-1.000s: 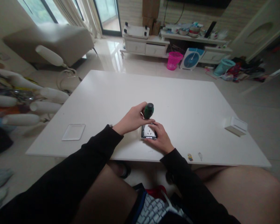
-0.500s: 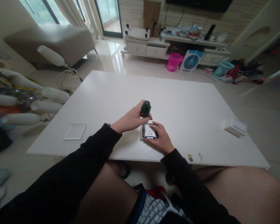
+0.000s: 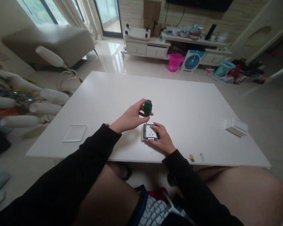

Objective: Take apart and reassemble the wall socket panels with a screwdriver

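Note:
A screwdriver [image 3: 147, 108] with a green handle and dark end stands nearly upright in my left hand [image 3: 134, 116]. Its shaft points down at the left side of a wall socket [image 3: 151, 132], which has a white face inside a dark frame. My right hand [image 3: 162, 138] grips the socket along its right side, thumb at the near edge and fingers at the far edge. The socket rests on the white table. Whether the screwdriver's tip sits in a screw is too small to tell.
A clear square cover frame [image 3: 74, 133] lies on the table [image 3: 179, 103] at the left. Toward the right end sits a white box-shaped thing [image 3: 237, 127]. Two small flat items, one a yellow figure [image 3: 191, 158], lie by the near edge. White lamp tubes [image 3: 46, 108] stand left of the table.
My left hand has shifted slightly, its fingers looser around the screwdriver, and the shaft now shows below the handle. My right hand stays on the socket.

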Tool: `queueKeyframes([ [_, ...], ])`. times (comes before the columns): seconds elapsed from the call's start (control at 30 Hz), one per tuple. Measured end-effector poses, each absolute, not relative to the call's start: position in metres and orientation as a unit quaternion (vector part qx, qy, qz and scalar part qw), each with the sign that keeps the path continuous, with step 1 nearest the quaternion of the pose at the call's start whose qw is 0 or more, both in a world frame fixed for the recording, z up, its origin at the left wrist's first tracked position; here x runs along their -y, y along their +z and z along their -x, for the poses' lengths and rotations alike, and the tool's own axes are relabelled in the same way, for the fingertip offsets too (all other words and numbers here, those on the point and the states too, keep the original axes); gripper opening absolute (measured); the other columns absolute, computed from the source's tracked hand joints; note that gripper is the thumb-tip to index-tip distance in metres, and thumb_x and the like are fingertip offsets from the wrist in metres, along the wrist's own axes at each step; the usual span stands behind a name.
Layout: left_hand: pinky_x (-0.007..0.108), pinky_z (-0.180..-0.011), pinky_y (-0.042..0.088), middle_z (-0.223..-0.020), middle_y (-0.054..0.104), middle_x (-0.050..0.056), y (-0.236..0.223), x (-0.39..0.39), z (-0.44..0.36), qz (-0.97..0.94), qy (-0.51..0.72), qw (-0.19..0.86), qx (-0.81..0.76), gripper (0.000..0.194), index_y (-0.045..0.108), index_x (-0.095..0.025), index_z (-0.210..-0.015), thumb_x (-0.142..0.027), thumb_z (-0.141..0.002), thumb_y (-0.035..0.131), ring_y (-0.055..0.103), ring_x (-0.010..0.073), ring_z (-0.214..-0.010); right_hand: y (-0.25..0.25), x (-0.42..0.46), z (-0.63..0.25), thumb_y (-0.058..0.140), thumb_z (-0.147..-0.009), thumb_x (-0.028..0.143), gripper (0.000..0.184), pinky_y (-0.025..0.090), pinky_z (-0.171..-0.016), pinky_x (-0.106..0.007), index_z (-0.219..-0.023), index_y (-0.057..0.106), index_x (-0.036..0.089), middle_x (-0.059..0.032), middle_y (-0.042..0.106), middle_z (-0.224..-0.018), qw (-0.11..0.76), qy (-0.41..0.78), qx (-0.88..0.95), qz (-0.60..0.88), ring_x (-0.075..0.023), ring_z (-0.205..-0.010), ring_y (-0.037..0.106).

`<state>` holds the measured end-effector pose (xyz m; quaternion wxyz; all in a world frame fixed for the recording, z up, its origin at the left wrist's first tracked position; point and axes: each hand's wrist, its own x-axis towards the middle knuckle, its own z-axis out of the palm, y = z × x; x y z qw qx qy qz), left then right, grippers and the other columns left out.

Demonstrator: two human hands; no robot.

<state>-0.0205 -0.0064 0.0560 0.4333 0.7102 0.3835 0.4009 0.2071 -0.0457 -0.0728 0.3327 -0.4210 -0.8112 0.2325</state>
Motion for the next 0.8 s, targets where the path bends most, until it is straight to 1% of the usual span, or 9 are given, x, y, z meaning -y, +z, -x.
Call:
queueKeyframes([
  [0.1,0.033,-0.084,0.058,-0.098,0.072,0.006,0.0551,0.0077,0.0202,-0.711,0.404,0.431,-0.382,0.034,0.054,-0.017,-0.114,-0.010,-0.083,0.067,0.072,0.0190,-0.095,-0.0720,0.0462,-0.2071,0.085,-0.080,0.049,0.065,0.045,-0.116,-0.055,-0.135,0.061,0.025,-0.0153,0.054,-0.149,0.331,0.234,0.810,0.423,-0.0341,-0.138,0.051],
  [0.3,0.032,-0.078,0.056,-0.088,0.071,0.003,0.0522,0.0100,0.0146,-0.720,0.398,0.404,-0.400,0.026,0.060,-0.017,-0.102,-0.024,-0.083,0.076,0.068,0.0167,-0.082,-0.0736,0.0455,-0.2070,0.085,-0.079,0.052,0.065,0.046,-0.115,-0.056,-0.134,0.062,0.025,-0.0161,0.055,-0.147,0.335,0.231,0.811,0.420,-0.0345,-0.137,0.051],
  [0.47,0.028,-0.070,0.056,-0.085,0.067,0.001,0.0533,0.0099,0.0135,-0.717,0.390,0.407,-0.411,0.026,0.058,-0.018,-0.089,-0.026,-0.078,0.081,0.065,0.0149,-0.078,-0.0743,0.0450,-0.2069,0.084,-0.079,0.053,0.064,0.046,-0.114,-0.058,-0.134,0.062,0.027,-0.0153,0.055,-0.146,0.333,0.230,0.812,0.421,-0.0353,-0.137,0.052],
  [0.53,0.028,-0.071,0.057,-0.086,0.065,0.001,0.0540,0.0096,0.0149,-0.707,0.388,0.427,-0.408,0.028,0.058,-0.018,-0.090,-0.025,-0.076,0.081,0.066,0.0152,-0.080,-0.0740,0.0452,-0.2070,0.084,-0.079,0.053,0.064,0.046,-0.115,-0.057,-0.134,0.062,0.026,-0.0154,0.055,-0.146,0.332,0.230,0.812,0.421,-0.0349,-0.137,0.052],
  [0.63,0.031,-0.078,0.061,-0.092,0.066,0.002,0.0564,0.0088,0.0174,-0.694,0.391,0.457,-0.395,0.029,0.059,-0.018,-0.094,-0.022,-0.074,0.080,0.069,0.0174,-0.088,-0.0731,0.0459,-0.2069,0.085,-0.079,0.052,0.065,0.046,-0.115,-0.055,-0.134,0.062,0.026,-0.0156,0.055,-0.147,0.333,0.234,0.810,0.422,-0.0344,-0.137,0.052],
  [0.7,0.033,-0.082,0.062,-0.097,0.069,0.004,0.0583,0.0085,0.0187,-0.700,0.386,0.457,-0.391,0.027,0.061,-0.017,-0.097,-0.018,-0.075,0.077,0.070,0.0189,-0.092,-0.0722,0.0467,-0.2067,0.085,-0.079,0.052,0.065,0.046,-0.115,-0.055,-0.134,0.062,0.026,-0.0157,0.055,-0.147,0.335,0.236,0.809,0.422,-0.0342,-0.137,0.052],
  [0.8,0.033,-0.082,0.060,-0.101,0.071,0.007,0.0590,0.0088,0.0193,-0.715,0.383,0.438,-0.387,0.026,0.062,-0.016,-0.103,-0.014,-0.079,0.069,0.072,0.0202,-0.095,-0.0705,0.0475,-0.2064,0.084,-0.080,0.052,0.065,0.046,-0.116,-0.056,-0.134,0.062,0.025,-0.0159,0.055,-0.147,0.336,0.234,0.809,0.422,-0.0342,-0.138,0.052],
])
